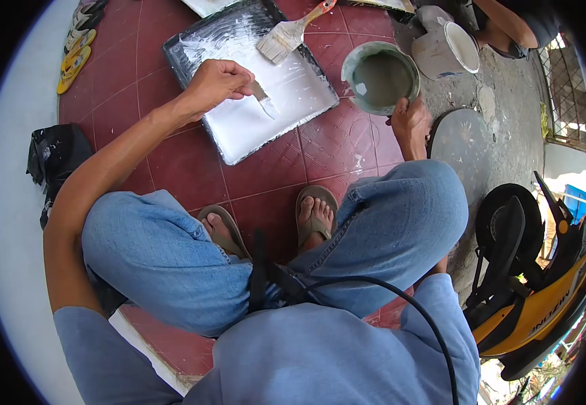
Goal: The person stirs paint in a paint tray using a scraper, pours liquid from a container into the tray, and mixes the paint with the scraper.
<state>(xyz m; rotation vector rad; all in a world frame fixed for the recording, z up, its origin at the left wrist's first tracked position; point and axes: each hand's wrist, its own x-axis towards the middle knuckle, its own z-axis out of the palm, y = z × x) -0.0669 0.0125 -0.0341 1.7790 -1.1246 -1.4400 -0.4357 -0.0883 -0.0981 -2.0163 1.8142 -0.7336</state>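
Observation:
My left hand (220, 84) pinches a small flat tool (260, 94) with white paint on its tip, its exact kind unclear. The tool is over the black paint tray (175, 51), whose near part holds a pool of white paint. A wide paintbrush (285, 42) with a worn, paint-stained handle rests across the tray's right rim. Gripping the near rim of a round green-grey bowl (409, 59) is my right hand (411, 123). Inside the bowl I see a dull grey-green surface and one white spot.
A white pot (435, 57) stands right of the bowl, near another person's arm (509, 23). Yellow sandals (75, 64) and a black plastic bag (60, 155) lie left. A yellow-and-black motorbike (543, 304) is at right. Red tiles (266, 172) cover the floor.

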